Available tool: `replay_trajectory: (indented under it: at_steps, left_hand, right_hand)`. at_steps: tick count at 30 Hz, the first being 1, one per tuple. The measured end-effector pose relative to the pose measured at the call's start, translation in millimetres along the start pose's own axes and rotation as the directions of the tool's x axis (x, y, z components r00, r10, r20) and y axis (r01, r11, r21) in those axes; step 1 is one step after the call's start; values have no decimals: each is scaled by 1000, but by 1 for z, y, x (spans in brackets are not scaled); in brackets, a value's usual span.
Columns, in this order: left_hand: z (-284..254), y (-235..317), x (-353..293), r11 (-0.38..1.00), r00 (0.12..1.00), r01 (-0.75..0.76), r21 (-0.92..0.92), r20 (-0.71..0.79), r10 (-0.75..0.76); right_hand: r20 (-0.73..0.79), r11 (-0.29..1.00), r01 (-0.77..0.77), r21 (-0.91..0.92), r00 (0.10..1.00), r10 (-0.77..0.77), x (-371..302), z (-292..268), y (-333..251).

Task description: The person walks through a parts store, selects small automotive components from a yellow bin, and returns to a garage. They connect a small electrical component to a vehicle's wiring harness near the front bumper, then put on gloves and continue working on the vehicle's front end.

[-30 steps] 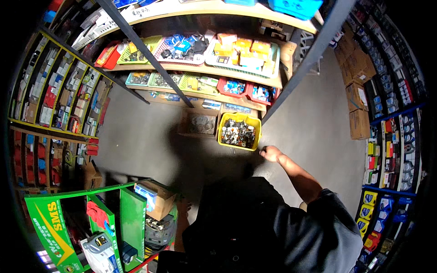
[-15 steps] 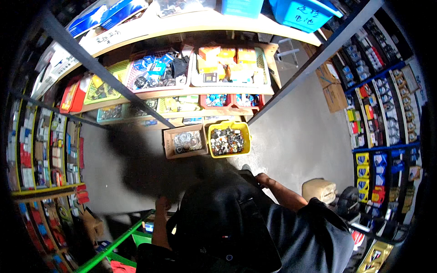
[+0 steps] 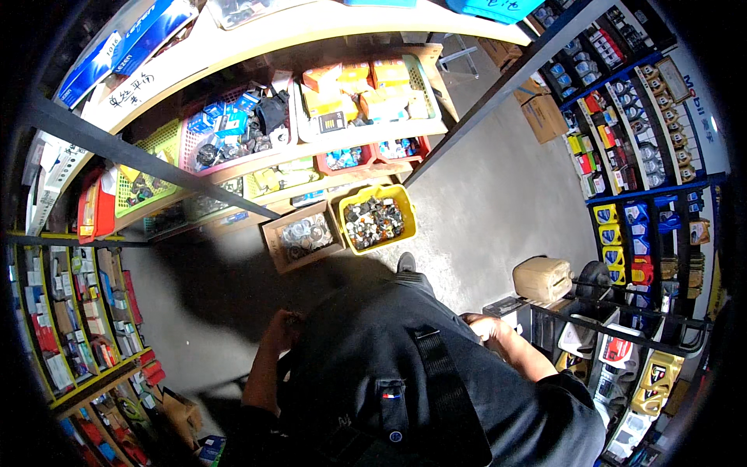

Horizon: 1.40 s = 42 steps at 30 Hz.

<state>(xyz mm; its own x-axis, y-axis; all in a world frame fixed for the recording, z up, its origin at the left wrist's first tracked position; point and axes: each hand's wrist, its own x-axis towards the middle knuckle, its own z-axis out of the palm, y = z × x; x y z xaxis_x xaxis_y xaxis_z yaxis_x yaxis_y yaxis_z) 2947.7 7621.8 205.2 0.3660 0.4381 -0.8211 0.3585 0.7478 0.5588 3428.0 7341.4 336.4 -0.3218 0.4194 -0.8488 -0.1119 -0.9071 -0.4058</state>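
Observation:
My left hand hangs beside the left of my dark-clothed body, low over the floor; its fingers are in shadow and partly hidden. On the other side my right hand is curled close to my body, with something whitish at the fingers that I cannot make out. Ahead of me on the floor stand a yellow tub full of small mixed parts and an open cardboard box holding ring-shaped pieces in clear bags. Both hands are well apart from these containers.
A shelf rack ahead bears baskets of boxed parts, and its slanting dark post crosses the view. Stocked shelves stand left and right. To my right are a tan jug and a black metal rack with bottles.
My body has turned and moved, and the shelves have shifted left in view. My right hand has moved right and down in view. The green-edged container at lower left has gone out of view.

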Motion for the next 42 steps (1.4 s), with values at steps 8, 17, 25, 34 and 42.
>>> replay_trajectory:
  at_steps: [8, 17, 25, 34, 42]
  left_hand:
    - [44, 21, -46, 928, 972, 78, -363, 234, 10]
    - [62, 5, -67, 893, 974, 101, -438, 227, 2]
    - [75, -4, -78, 892, 982, 130, -434, 178, -56]
    - [88, -16, -85, 868, 991, 117, -483, 115, -70]
    - [99, -30, -88, 790, 995, 98, -606, 30, -100]
  right_hand:
    - [-67, 993, -16, -121, 998, 8, -31, -16, -14]
    - [-199, 947, -241, -212, 959, 200, -36, -23, -28]
    - [-67, 937, -188, -295, 982, 176, -36, -55, -9]
    - [281, 642, 325, -694, 944, -173, -45, -127, 38]
    - [-465, 969, -42, -242, 882, -78, 31, -167, 62]
